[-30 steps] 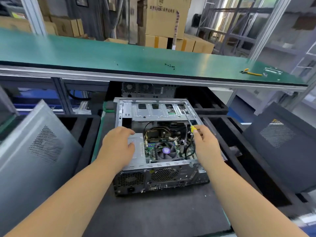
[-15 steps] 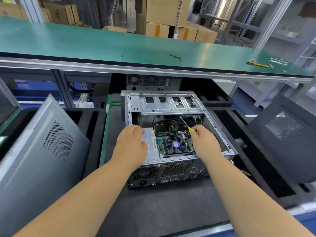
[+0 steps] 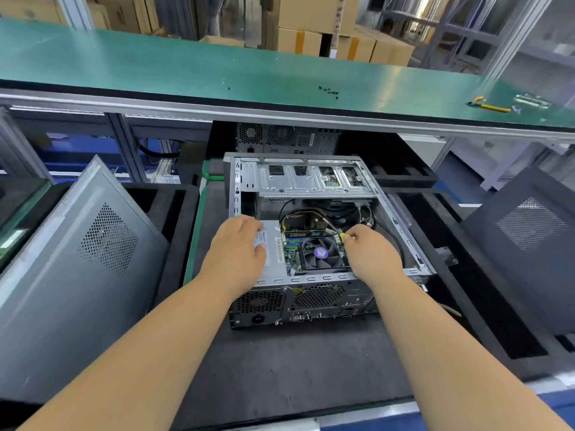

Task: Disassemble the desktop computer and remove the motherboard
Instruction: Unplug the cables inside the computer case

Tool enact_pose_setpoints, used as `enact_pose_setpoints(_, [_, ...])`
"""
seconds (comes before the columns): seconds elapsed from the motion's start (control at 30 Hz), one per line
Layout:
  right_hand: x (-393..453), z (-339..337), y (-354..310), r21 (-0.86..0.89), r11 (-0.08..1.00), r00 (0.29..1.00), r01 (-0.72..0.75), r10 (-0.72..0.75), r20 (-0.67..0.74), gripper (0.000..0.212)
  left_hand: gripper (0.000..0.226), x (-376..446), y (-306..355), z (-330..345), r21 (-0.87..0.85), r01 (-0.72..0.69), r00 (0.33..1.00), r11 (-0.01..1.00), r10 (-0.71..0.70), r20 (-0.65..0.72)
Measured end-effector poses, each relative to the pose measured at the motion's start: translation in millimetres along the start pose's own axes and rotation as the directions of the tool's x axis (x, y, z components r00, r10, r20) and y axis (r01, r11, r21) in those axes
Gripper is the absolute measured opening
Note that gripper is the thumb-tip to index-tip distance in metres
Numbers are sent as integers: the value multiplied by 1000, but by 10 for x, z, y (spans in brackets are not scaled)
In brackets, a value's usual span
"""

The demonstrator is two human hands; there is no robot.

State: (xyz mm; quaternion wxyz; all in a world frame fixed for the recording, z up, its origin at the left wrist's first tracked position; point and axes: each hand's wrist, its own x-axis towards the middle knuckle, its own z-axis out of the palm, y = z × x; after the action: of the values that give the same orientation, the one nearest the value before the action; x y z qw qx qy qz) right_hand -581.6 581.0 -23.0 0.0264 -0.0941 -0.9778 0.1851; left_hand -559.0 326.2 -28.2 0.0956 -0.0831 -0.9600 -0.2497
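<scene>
My left hand (image 3: pixel 238 247) lies flat, fingers relaxed, on the grey power supply (image 3: pixel 273 253) at the left inside the open computer case (image 3: pixel 404 231), mid-frame on the dark mat (image 3: pixel 295 368). My right hand (image 3: pixel 370 253) pinches the yellow-handled screwdriver (image 3: pixel 341 234), its shaft angled up-left over the cables. The motherboard (image 3: pixel 292 247) sits in the case between my hands, fan (image 3: pixel 320 253) on top. Side panels (image 3: pixel 77 259) lean at left and right; screws (image 3: pixel 329 91) and pliers (image 3: pixel 488 105) lie on the green counter (image 3: pixel 155 63) above

Cardboard boxes (image 3: pixel 314 24) stand behind the green bench (image 3: pixel 155 66); yellow-handled pliers (image 3: pixel 488 105) and small black screws (image 3: pixel 329 91) lie on it.
</scene>
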Motion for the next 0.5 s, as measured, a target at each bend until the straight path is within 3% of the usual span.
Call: enact_pose_setpoints(0.5, [-13,-27,-38,-34,999,997,-21,23,73,23,39,-20,19,-15,-21,25,1000,999,-25,14])
